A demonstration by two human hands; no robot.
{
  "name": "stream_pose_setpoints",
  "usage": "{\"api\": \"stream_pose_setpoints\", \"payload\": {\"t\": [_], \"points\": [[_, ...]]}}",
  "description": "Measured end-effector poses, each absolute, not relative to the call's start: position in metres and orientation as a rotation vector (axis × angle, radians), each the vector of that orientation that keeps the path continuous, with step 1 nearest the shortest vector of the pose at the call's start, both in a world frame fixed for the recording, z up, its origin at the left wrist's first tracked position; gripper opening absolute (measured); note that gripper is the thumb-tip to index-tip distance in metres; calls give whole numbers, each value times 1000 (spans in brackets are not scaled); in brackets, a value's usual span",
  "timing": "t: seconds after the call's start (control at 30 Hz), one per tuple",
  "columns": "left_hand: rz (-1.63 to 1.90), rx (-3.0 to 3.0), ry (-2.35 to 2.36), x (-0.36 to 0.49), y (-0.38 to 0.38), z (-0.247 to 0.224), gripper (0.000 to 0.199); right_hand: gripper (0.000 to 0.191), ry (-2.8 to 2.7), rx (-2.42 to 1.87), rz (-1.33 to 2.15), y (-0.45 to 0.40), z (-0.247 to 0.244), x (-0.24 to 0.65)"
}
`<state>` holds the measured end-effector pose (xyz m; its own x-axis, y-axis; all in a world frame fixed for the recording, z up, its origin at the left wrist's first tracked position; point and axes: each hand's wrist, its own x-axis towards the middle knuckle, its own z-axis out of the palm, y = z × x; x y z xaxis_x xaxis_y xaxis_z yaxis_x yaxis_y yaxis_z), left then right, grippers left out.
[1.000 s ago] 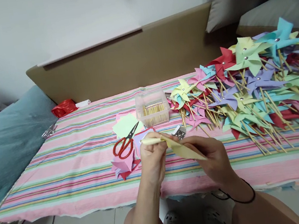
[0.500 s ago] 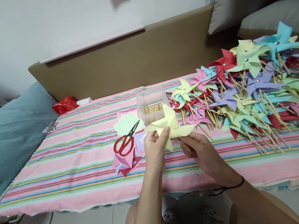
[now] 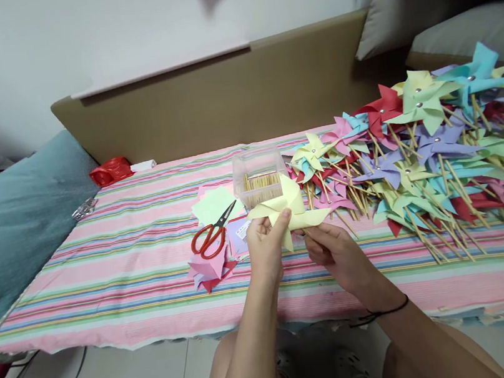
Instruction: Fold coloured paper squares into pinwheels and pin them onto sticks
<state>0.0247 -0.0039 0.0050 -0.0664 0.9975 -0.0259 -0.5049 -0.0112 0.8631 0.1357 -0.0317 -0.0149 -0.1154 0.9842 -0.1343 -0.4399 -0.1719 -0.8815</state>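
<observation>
A pale yellow paper pinwheel (image 3: pixel 296 202) is held up in front of me, over the striped cloth. My left hand (image 3: pixel 265 242) is closed on it, the thumb pressing its middle. My right hand (image 3: pixel 330 248) pinches at the pinwheel's lower right side, fingertips together; what lies between them, perhaps a stick behind the paper, is mostly hidden. Just behind the pinwheel stands a clear plastic box (image 3: pixel 238 169) with thin wooden sticks (image 3: pixel 261 181) inside. To the left of my left hand lie red-handled scissors (image 3: pixel 212 236), resting on coloured paper sheets (image 3: pixel 209 203).
Many finished pinwheels on sticks (image 3: pixel 434 143) are heaped at the right. Folded pink and red paper pieces (image 3: pixel 209 268) lie left of my hands. A red plastic bag (image 3: pixel 111 171) and a white roll (image 3: pixel 143 165) sit at the far left, by a blue cushion (image 3: pixel 33 215).
The view has shifted slightly. My hands keep the same hold on the yellow pinwheel, which sits at nearly the same place and angle.
</observation>
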Motion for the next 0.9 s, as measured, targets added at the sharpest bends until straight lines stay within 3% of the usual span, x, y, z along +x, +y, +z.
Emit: {"api": "stream_pose_setpoints", "payload": {"t": [0.47, 0.9], "points": [[1396, 810, 891, 22, -2, 4, 40, 38, -813, -911, 1560, -32, -15, 137], [1471, 762, 1024, 16, 5, 1, 32, 36, -1088, -1063, 1443, -27, -19, 145]]}}
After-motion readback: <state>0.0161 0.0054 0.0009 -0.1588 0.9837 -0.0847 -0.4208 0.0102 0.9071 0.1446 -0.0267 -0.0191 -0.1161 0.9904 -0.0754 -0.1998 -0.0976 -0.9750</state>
